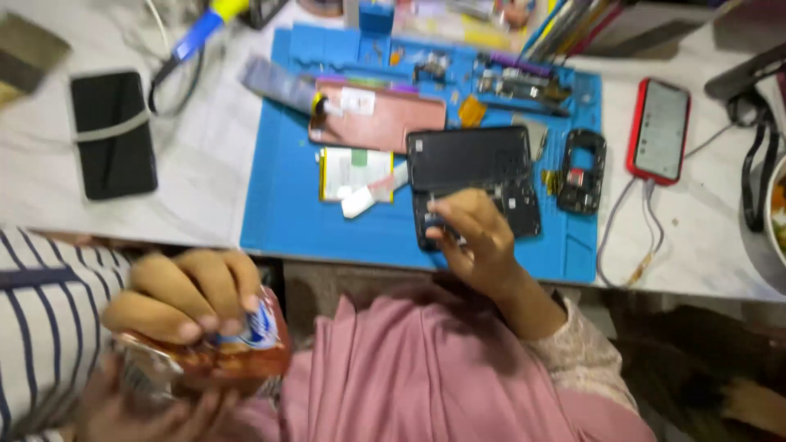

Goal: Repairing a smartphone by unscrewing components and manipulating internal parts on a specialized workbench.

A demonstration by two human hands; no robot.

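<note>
R hand fingers on opened phone.

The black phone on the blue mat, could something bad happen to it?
Maybe. The black phone lies open near the mat's front edge, so the right hand might nudge it off. Small loose parts nearby could scatter. The left hand holds a snack packet; crumbs could get inside.

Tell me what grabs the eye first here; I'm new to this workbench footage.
The bright blue rubber work mat at the centre, strewn with a black opened phone and small parts. The right hand rests at the mat's near edge. Lower left, the left hand grips a reddish crinkly snack packet.
</note>
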